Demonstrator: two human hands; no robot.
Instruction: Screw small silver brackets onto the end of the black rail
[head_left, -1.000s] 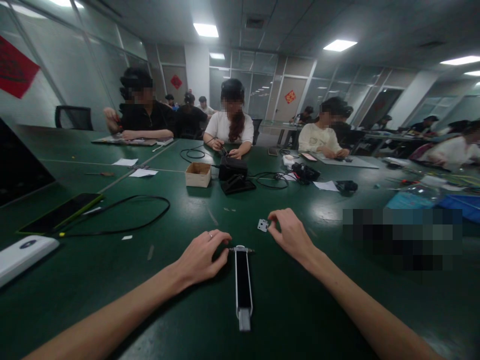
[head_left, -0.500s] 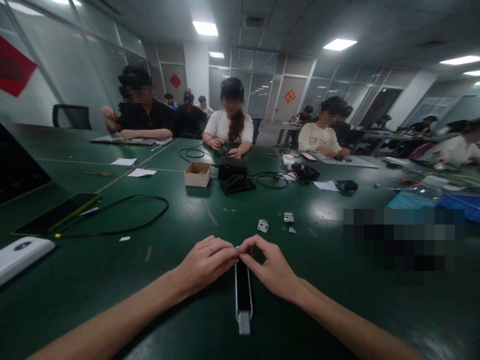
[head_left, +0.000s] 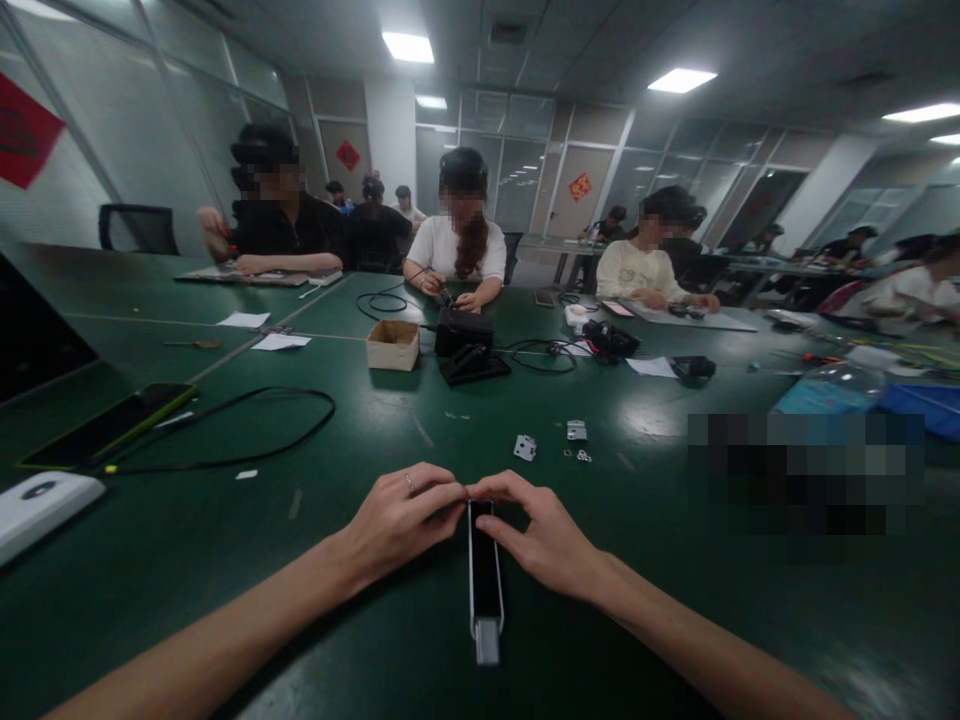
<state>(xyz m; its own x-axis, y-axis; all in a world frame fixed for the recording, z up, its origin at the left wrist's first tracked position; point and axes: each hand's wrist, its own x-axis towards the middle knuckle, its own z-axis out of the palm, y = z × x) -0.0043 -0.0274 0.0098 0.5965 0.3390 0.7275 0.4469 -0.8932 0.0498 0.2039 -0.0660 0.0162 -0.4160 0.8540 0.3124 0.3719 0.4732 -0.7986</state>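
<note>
Left hand (head_left: 401, 515) and right hand (head_left: 540, 540) are both curled, fingertips pinching the far end of the black rail (head_left: 485, 585), which lies near-to-far on the green table (head_left: 360, 630). Can't tell if a tiny part's in there. Two small metal brackets (head_left: 525, 447) and some rings (head_left: 579, 456) lie loose just beyond, unfitted.

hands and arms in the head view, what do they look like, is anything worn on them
No gloves and no sleeves in view: the left forearm and right forearm are bare to the frame edge, with no watch or band. The left hand wears a thin pale ring on one finger; the right hand shows none.
</note>
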